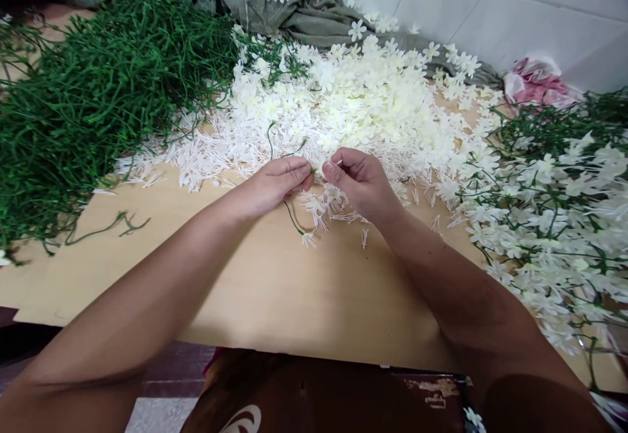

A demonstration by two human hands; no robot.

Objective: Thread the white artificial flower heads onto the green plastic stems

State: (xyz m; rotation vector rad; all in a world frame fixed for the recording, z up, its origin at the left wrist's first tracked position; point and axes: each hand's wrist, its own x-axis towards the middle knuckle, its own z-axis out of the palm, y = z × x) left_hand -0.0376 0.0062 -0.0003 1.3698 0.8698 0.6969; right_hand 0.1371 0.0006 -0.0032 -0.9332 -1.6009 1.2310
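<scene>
My left hand (pixel 289 176) is closed on a green plastic flower stem (pixel 270 137), whose thin branches stick out above and below the fingers. One lower branch ends in a small white stamen piece (pixel 307 239). Close beside it, my right hand (pixel 360 181) pinches a small white flower piece (pixel 339 162) between thumb and forefinger, almost touching the stem's tip. The fingers hide most of that piece. Just beyond both hands lie a heap of white stamen pieces (pixel 196 158) and a heap of cream artificial petals (pixel 373 93).
Bare green stems (pixel 112 73) are piled high at the left. Flowers on stems (pixel 549 224) lie heaped at the right. A pink-and-white plastic bag (pixel 540 83) and grey-green cloth (pixel 314 21) rest against the tiled wall (pixel 490 14). Beneath is a tan board (pixel 294 302).
</scene>
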